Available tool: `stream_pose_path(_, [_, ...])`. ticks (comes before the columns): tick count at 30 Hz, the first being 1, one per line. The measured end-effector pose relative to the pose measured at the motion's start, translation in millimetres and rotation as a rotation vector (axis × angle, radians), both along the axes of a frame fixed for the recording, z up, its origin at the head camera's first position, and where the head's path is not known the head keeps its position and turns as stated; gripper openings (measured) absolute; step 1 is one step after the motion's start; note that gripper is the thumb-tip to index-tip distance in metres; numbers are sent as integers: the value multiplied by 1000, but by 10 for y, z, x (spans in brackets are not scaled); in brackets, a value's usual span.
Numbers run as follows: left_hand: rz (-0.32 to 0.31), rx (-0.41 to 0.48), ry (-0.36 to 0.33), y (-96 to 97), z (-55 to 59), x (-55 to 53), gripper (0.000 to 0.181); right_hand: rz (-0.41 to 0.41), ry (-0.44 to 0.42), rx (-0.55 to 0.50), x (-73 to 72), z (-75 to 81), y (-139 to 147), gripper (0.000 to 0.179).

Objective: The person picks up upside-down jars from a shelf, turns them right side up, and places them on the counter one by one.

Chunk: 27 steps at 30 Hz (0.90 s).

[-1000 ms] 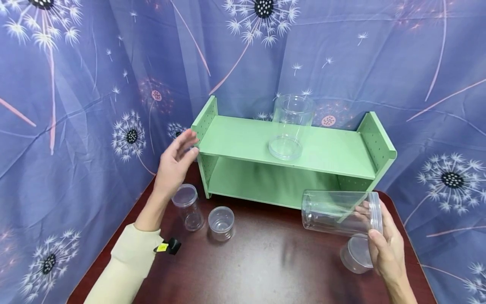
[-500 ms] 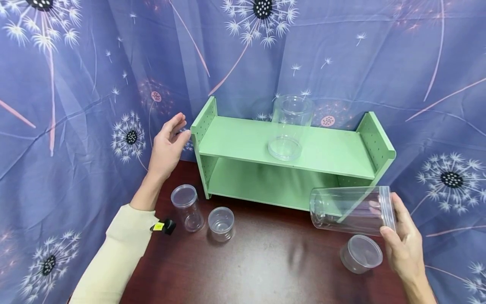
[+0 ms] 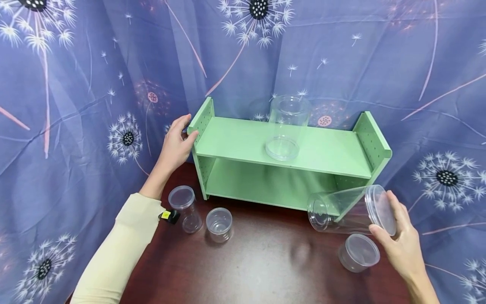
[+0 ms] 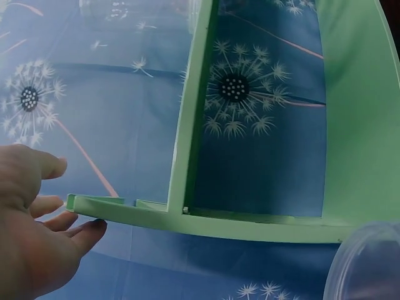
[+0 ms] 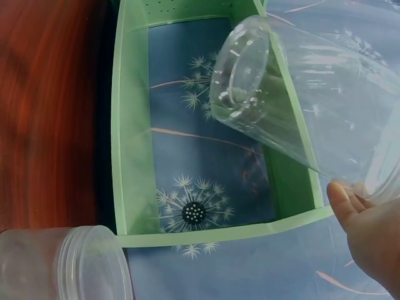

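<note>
My right hand (image 3: 404,242) grips a large clear plastic jar (image 3: 338,211) by its lidded end. The jar lies nearly sideways in the air, its base toward the lower opening of a green two-tier shelf (image 3: 235,135). In the right wrist view the jar (image 5: 300,94) is transparent, and the shelf shows through it. At the shelf's left end panel (image 3: 201,120), my left hand (image 3: 175,141) has its fingertips touching or very near the edge. The left wrist view shows the thumb apart from the panel and the fingers (image 4: 87,236) loosely bent by its end.
Another large clear jar (image 3: 287,126) stands upright on the upper tier. A lidded narrow jar (image 3: 190,215) and a short tub (image 3: 219,226) stand on the dark table (image 3: 250,270) at left. A short lidded tub (image 3: 357,253) sits below the held jar. Patterned curtain (image 3: 326,50) hangs behind.
My right hand has moved right with the jar, and its lid has turned toward the camera. The left hand drew back left, then came in against the shelf's left panel.
</note>
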State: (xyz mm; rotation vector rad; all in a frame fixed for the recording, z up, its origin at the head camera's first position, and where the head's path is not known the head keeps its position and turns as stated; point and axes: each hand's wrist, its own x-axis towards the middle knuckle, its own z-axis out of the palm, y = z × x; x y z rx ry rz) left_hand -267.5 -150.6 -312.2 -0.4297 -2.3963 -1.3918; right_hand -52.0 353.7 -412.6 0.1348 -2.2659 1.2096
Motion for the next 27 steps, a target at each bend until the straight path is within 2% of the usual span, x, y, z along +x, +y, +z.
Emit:
stream_pose_path(8, [38, -118, -3, 31, -24, -67, 61, 20, -71, 93, -15, -5, 34, 93])
stream_pose_path(19, [47, -168, -19, 7, -54, -132, 59, 37, -75, 178, -84, -31, -3, 102])
stream_pose_path(27, [41, -194, -42, -29, -43, -116, 58, 83, -69, 197, -149, -151, -49, 104])
